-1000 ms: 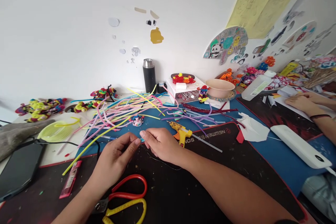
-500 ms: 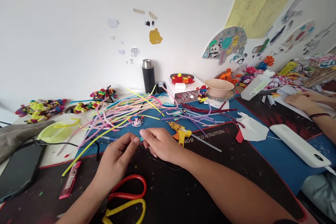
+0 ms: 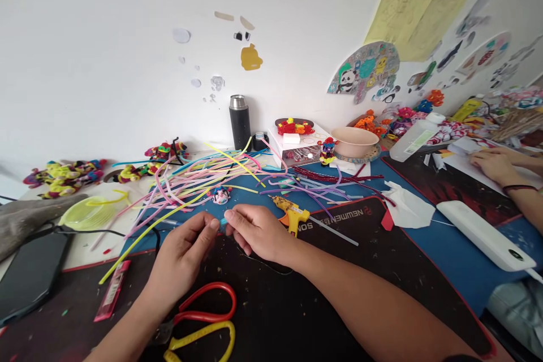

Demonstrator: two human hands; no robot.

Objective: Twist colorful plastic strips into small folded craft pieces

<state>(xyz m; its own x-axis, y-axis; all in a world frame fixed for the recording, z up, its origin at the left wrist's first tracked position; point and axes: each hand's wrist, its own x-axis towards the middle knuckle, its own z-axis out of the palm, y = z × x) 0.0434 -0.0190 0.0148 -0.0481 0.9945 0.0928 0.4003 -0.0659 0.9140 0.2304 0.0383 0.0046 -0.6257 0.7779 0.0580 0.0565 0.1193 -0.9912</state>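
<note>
Between my two hands is a short light-blue piece [image 3: 223,222], probably pipe cleaner by its colour and look, mostly covered by fingers. My left hand [image 3: 186,251] pinches its left end with thumb and forefinger. The other end sits in the pinch of my right hand [image 3: 254,230]. Just beyond the fingertips stands a small doll's head [image 3: 221,195] with a pale face and dark top. A yellow glue gun [image 3: 292,215] lies to the right of my right hand, a clear glue stick [image 3: 335,231] sticking out behind it. Scissors [image 3: 207,311] with red and yellow handles rest below my hands.
Many pastel pipe cleaners [image 3: 199,172] spread across the back of the desk. A pink packet [image 3: 112,291] and a phone [image 3: 34,271] lie at left. A black flask [image 3: 240,124] stands by the wall. At right are a white device [image 3: 483,235] and another person's hand [image 3: 487,164].
My left hand has shifted slightly to the left, so a little more of the blue piece shows between the fingertips. My right hand has barely moved.
</note>
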